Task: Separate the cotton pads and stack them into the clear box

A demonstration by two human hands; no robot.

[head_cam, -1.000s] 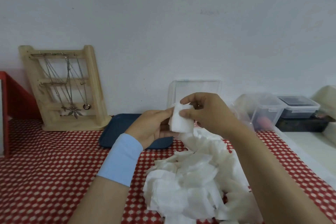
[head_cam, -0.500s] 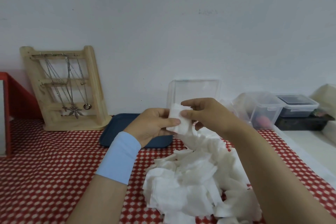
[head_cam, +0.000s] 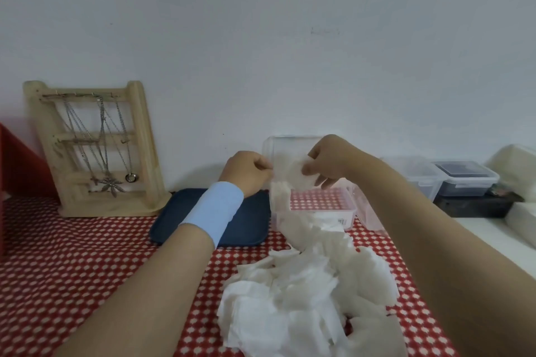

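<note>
My right hand (head_cam: 329, 164) pinches one cotton pad (head_cam: 298, 178) between thumb and fingers (head_cam: 326, 182). It holds the pad over the left part of the clear box (head_cam: 352, 206), just above the stacked pads (head_cam: 280, 193) standing against the box's left wall. My left hand (head_cam: 249, 174) is curled at that wall, fingers together; whether they nip a pad or the plastic I cannot tell. The pad looks feather-light, limp and fuzzy, so I judge it will cling to its neighbours and crumple if squeezed. A light hold at one edge suits it best. The loose pile (head_cam: 304, 293) lies near me on the tabletop (head_cam: 72, 255).
</note>
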